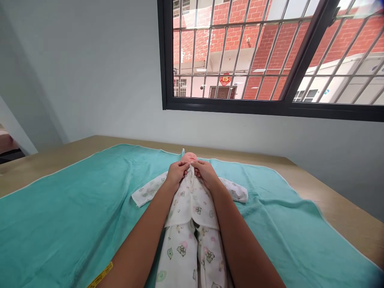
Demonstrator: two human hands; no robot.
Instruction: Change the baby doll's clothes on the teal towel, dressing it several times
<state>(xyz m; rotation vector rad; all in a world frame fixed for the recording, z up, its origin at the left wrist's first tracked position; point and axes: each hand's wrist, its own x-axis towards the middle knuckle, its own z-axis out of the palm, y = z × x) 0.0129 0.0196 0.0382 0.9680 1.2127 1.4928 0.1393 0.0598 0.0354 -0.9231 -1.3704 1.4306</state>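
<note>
A baby doll [188,157] lies on its back on a teal blanket [75,208], head toward the wall. It wears a white printed suit [192,216] with small animal figures, sleeves spread to both sides. My left hand [176,174] and my right hand [204,172] meet at the doll's chest just below its chin. Both hands pinch the front edges of the suit's collar, fingers closed on the cloth. Most of the doll's face is hidden behind my hands.
The blanket covers a wooden table [339,204] that stands against a pale wall. A barred window [270,56] above shows a red brick building. A yellow tag [100,276] sits on my left forearm.
</note>
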